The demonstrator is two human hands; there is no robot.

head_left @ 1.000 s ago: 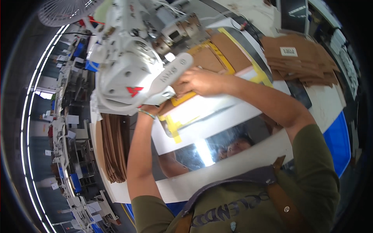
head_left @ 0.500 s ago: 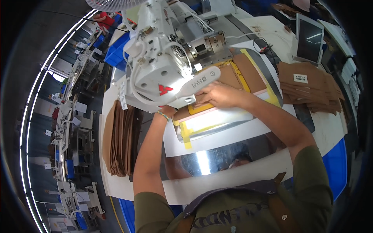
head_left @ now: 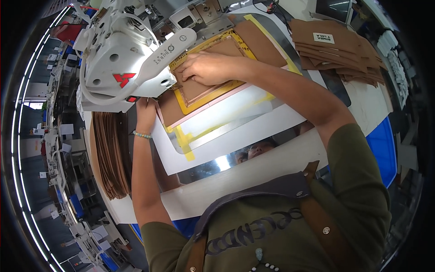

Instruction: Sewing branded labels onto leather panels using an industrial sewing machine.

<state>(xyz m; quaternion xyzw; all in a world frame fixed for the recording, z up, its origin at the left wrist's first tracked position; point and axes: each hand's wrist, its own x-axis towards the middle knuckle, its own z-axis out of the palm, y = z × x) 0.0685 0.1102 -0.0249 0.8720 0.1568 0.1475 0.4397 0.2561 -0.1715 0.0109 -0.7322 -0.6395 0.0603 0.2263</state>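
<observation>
Machine head (head_left: 118, 61) partly hides left hand (head_left: 145, 110), grip unclear; right hand (head_left: 203, 68) rests half-open on brown panel (head_left: 192, 89).

Two hands, one left hand (head_left: 145, 109) and one right hand (head_left: 206, 69), and one beaded bracelet (head_left: 142, 134). One sewing machine (head_left: 106, 68), with one white lamp (head_left: 167, 52). One yellow frame (head_left: 213, 98). Two stacks of brown panels: one left stack (head_left: 108, 156), one far right stack (head_left: 312, 50); their layers are too tightly packed to count. One white label (head_left: 323, 38) on the far right stack. One monitor (head_left: 333, 10) at the far right. One blue bin (head_left: 381, 152) right of the table. One apron (head_left: 253, 192), two brown straps (head_left: 333, 238), three metal snaps (head_left: 326, 230).
</observation>
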